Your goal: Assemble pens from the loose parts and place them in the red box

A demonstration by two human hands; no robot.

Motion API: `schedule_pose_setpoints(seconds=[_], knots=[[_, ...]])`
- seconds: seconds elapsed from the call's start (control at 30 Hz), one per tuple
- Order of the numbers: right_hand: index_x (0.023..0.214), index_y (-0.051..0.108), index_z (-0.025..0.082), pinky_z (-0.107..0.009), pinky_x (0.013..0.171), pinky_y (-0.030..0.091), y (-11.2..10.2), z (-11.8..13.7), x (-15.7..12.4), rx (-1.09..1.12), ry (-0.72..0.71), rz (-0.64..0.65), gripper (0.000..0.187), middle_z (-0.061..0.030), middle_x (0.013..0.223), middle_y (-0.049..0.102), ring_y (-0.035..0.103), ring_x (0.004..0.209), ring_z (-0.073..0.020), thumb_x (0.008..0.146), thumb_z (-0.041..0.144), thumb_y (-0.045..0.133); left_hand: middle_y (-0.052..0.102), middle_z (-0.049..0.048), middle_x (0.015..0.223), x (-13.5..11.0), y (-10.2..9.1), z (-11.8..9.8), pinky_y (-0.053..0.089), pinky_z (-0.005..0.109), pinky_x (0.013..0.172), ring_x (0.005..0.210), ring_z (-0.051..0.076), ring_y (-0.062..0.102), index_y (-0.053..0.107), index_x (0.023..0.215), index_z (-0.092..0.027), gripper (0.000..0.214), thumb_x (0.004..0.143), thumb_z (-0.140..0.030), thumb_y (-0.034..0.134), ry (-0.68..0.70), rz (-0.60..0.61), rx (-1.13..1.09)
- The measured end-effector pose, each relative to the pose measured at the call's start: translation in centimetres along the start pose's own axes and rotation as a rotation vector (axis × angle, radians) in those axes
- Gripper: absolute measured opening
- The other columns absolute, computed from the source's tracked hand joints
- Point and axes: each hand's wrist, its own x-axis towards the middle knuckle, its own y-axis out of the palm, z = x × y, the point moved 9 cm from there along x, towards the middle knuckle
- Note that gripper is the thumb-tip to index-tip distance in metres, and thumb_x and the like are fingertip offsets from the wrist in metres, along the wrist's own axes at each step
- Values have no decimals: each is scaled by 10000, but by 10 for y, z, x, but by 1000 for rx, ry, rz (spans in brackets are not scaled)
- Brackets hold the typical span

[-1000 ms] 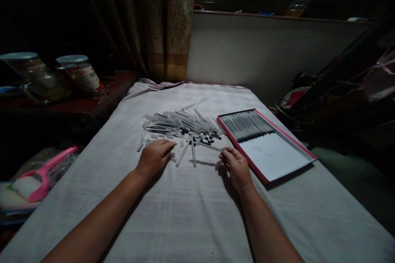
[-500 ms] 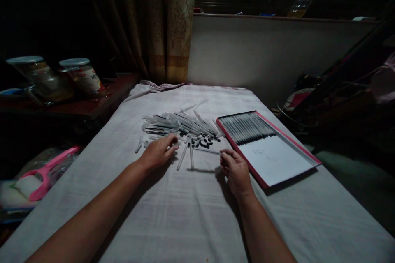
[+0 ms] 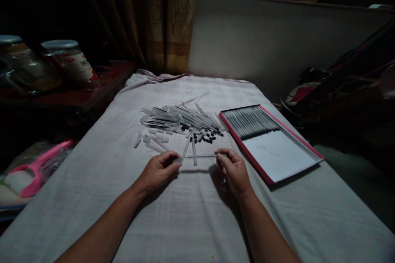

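A clear pen barrel (image 3: 202, 156) runs level between my two hands. My right hand (image 3: 233, 170) pinches its right end. My left hand (image 3: 160, 172) is closed at the other end, its thumb and forefinger on a small clear piece that looks like a pen cap, partly hidden by the fingers. Just beyond the hands lies a heap of clear pen barrels (image 3: 182, 117), with small black plugs (image 3: 206, 137) along its near side. Loose clear caps (image 3: 159, 136) are scattered left of these. Two single barrels lie close behind the held one.
To the right, a shallow red-edged box (image 3: 262, 158) holds a row of pens (image 3: 251, 121) at its far end. A white cloth (image 3: 185, 222) covers the table. Lidded jars (image 3: 72, 63) stand on a dark side table, and a pink-handled item (image 3: 40, 170) is at the lower left.
My left hand has come back from the loose caps toward me and right, closing at the pen barrel's left end. My right hand stays almost in place with the barrel. The view has tilted slightly down.
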Motion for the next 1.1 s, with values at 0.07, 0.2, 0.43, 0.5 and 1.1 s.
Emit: schedule_pose_setpoints(seconds=[0.07,0.2,0.43,0.5,1.1], knots=[[752,651,177,-201,393,275,-1,-1,0,-31,17,-4,244,56,499,480,390,432,-87,647,393,691,606,-9,688,-1,1,0,479,230,546,586,107,552,667,890,-155,308,730,-408,740,19,16,39],[758,706,163,-201,385,269,-1,-1,-1,-114,26,50,259,53,477,481,378,413,-79,653,400,706,611,3,692,-2,1,-4,479,229,545,595,116,550,680,875,-150,260,762,-384,700,53,18,141],[842,791,173,-265,604,503,24,-4,-9,-252,3,429,233,-52,732,726,646,664,-167,739,364,704,634,12,689,-4,2,-10,470,224,545,609,132,571,695,814,-155,208,756,-354,684,70,42,237],[863,786,172,-276,652,517,29,-4,-10,-279,-27,464,233,-57,781,743,666,711,-179,778,356,672,634,11,684,-4,1,-11,468,224,543,605,133,572,697,810,-156,200,758,-348,672,72,39,248],[856,735,164,-241,642,475,54,8,-22,-571,-229,506,255,-22,728,709,637,689,-153,884,292,516,561,-29,613,2,-1,-5,401,203,495,542,102,499,641,827,-163,255,733,-393,698,30,6,157]])
